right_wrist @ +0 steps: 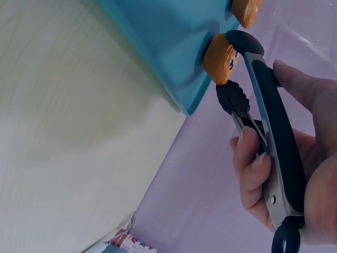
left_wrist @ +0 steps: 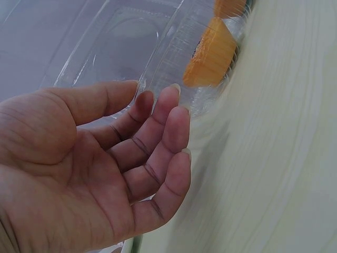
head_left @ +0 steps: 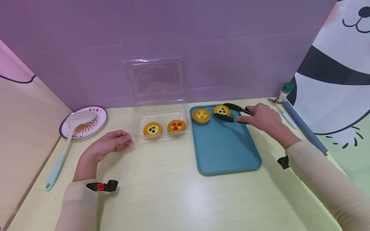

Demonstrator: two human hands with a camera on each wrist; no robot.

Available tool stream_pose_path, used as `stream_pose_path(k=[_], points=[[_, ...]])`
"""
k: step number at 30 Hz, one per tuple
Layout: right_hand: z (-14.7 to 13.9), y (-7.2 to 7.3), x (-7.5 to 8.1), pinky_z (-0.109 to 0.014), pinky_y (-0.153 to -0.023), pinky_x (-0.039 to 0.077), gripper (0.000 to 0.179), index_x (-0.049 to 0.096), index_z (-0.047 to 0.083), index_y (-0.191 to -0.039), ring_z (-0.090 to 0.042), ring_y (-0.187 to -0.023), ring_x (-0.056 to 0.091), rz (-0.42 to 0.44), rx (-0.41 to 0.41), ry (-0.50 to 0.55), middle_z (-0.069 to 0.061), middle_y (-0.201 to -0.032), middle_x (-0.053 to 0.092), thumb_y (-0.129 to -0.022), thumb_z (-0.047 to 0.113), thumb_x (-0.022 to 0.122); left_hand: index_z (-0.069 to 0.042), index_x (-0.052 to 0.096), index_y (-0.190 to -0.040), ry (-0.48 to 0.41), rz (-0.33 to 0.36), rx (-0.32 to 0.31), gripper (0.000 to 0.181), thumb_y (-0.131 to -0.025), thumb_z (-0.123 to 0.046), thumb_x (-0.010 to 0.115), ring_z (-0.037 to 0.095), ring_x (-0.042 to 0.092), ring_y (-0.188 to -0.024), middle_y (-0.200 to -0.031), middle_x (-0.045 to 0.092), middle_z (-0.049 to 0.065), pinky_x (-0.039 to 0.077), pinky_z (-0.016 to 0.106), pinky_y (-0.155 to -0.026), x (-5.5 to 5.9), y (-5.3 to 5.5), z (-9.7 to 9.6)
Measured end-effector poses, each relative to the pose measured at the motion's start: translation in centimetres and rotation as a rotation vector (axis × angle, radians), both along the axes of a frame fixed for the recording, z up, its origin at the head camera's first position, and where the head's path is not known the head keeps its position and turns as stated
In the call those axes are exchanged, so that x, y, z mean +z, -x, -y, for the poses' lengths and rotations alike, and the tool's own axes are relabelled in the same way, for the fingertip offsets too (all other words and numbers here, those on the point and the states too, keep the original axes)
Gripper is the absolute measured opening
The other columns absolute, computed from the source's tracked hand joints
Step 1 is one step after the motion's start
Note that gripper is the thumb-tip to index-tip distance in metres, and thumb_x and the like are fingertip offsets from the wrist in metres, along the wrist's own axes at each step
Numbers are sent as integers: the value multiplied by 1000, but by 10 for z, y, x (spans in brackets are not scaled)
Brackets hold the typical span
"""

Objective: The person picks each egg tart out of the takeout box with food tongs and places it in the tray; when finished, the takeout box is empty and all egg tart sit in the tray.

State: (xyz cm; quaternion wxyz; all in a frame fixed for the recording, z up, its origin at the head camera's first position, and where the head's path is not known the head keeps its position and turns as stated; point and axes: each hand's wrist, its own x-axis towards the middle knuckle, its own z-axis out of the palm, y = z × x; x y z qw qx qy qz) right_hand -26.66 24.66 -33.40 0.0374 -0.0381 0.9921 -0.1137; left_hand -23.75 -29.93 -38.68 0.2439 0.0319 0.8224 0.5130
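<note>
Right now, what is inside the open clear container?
The clear container holds a dark-dotted tart and, to its right, a red-topped tart. Whatever lies directly beneath them is covered.

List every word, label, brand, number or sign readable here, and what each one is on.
"该吃饭了": top rim of the plate; small, so exact character forms are uncertain.
Unreadable: marks on the plate's lower rim, too small and partly covered by the skimmer.
Unreadable: label on the green-capped bottle, too small and blurred.
</note>
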Motion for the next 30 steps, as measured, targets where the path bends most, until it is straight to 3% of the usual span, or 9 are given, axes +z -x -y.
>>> stream_pose_path(k=[5, 11, 16, 18, 22, 26, 30], points=[[-1, -2, 0, -34, -49, 40, 86, 51, 4, -144, -25, -73, 55, 24, -33, 13, -11, -89, 60, -85, 64, 66, -1, 50, -123, -1, 0, -1, 35, -105, -31, 52, 12, 65, -98, -106, 68, -3, 54, 28, -86, -1, 0, 0], [-2, -3, 2, -34, -51, 40, 94, 45, 1, -148, -26, -73, 54, 23, -46, 43, -12, -83, 56, -84, 65, 68, -1, 50, -122, -14, -3, 3, 34, -105, -31, 53, 12, 66, -96, -103, 68, -6, 54, 27, -84, -1, 2, -1], [0, -5, 5, -46, -66, 51, 97, 44, 1, -149, -36, -99, 58, -14, -27, 11, -24, -116, 59, -84, 70, 64, -1, 50, -122, -20, 5, 5, 33, -105, -29, 53, 11, 66, -95, -101, 69, -8, 54, 27, -83, -2, 1, -1], [1, -6, 6, -52, -77, 52, 98, 43, 1, -149, -40, -112, 55, -35, -18, 2, -27, -131, 54, -84, 73, 62, -1, 50, -122, -20, 10, 8, 33, -105, -29, 53, 10, 66, -95, -101, 68, -9, 54, 27, -83, -2, 1, -1], [6, -8, 12, -60, -89, 49, 99, 39, 3, -152, -46, -126, 50, -61, -14, 26, -29, -145, 47, -85, 73, 60, -1, 50, -124, -17, 16, 9, 34, -105, -29, 52, 10, 66, -95, -101, 68, -8, 54, 27, -84, -2, 0, -1], [18, -13, 19, -60, -91, 49, 96, 38, 5, -153, -46, -129, 50, -79, -11, 59, -28, -152, 41, -86, 69, 62, -1, 49, -124, -11, 12, 5, 35, -105, -30, 52, 11, 65, -96, -103, 68, -6, 53, 28, -85, -1, 0, 0], [34, -18, 22, -55, -85, 52, 93, 39, 7, -153, -43, -122, 56, -96, 21, 79, -25, -149, 44, -86, 67, 64, -2, 50, -122, -6, 10, 4, 33, -105, -31, 52, 11, 66, -97, -105, 68, -5, 53, 28, -85, 0, 1, 0]])
